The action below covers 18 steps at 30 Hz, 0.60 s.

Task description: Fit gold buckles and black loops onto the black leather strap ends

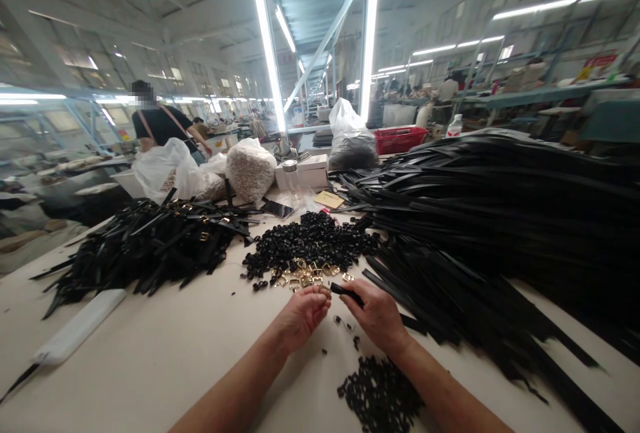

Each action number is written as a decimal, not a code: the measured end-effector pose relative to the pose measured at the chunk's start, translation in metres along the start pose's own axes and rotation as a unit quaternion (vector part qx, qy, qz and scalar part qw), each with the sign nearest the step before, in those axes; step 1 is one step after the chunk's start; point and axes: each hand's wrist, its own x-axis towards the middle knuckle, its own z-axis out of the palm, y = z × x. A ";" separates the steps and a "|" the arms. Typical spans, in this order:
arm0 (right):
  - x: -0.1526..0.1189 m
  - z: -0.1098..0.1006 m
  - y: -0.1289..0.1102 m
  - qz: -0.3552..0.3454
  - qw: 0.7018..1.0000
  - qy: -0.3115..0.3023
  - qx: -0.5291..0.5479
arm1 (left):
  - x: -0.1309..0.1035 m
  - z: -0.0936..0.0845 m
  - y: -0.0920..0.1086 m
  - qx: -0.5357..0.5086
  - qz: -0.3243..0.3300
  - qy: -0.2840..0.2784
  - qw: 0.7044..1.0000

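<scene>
My left hand (306, 313) is closed in a pinch on a small gold buckle (325, 291), partly hidden by the fingertips. In my right hand (376, 313) is the end of a black strap (345, 291), its tip pointing at the buckle with a small gap between them. Just beyond both hands lie several loose gold buckles (315, 273), against a heap of small black loops (315, 239). Nearer to me, a pile of small black pieces (380, 396) sits beside my right forearm.
Long black straps (490, 199) are heaped on the right. A pile of buckled straps (150, 239) lies left, near a white bar-shaped device (80, 329). Filled plastic bags (251, 169), a phone (277, 209), a clear bottle (291, 176) and a red crate (400, 140) stand behind. A person (163, 123) is at far left.
</scene>
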 end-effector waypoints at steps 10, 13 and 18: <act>-0.001 0.002 -0.004 0.005 1.000 -0.020 0.016 | 0.004 -0.004 -0.001 0.046 0.000 0.022 0.999; -0.003 0.002 -0.006 0.002 1.000 -0.027 0.016 | 0.006 -0.007 -0.003 0.074 0.004 0.016 0.997; -0.004 0.001 -0.010 -0.003 0.999 -0.031 0.011 | 0.007 -0.007 -0.003 0.080 -0.003 0.034 0.996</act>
